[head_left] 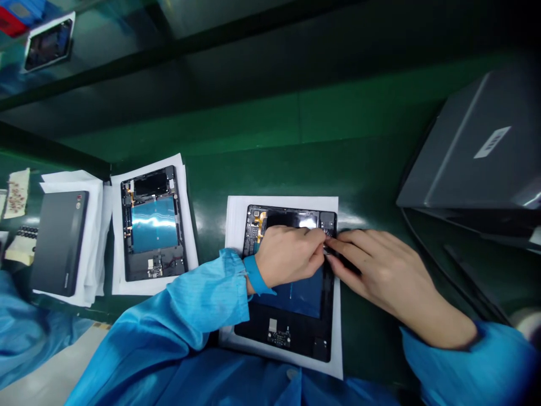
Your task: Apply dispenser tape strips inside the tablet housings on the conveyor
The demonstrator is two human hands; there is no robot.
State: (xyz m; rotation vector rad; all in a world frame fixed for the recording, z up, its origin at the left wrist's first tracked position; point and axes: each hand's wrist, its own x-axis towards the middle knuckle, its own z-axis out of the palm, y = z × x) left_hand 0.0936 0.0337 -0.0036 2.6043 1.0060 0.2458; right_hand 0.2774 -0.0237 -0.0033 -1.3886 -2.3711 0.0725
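An opened tablet (306, 332) lies on white paper sheets in front of me, its blue battery (302, 296) and small circuit boards showing. My left hand (291, 254) reaches across it with fingers pinched near the upper right edge; whatever they grip is too small to make out. From the right comes my right hand (380, 270), its thumb and fingertips meeting the left fingertips at that same edge. The fingers hide part of the tablet's right side. A blue band (256, 274) circles my left wrist.
To the left, a second opened tablet (156, 270) rests on paper. Farther left a closed dark tablet (59, 242) tops a paper stack (95, 242). A large grey machine (469, 146) stands at right, with a cable below. A co-worker's blue sleeve (34, 332) shows at the left edge.
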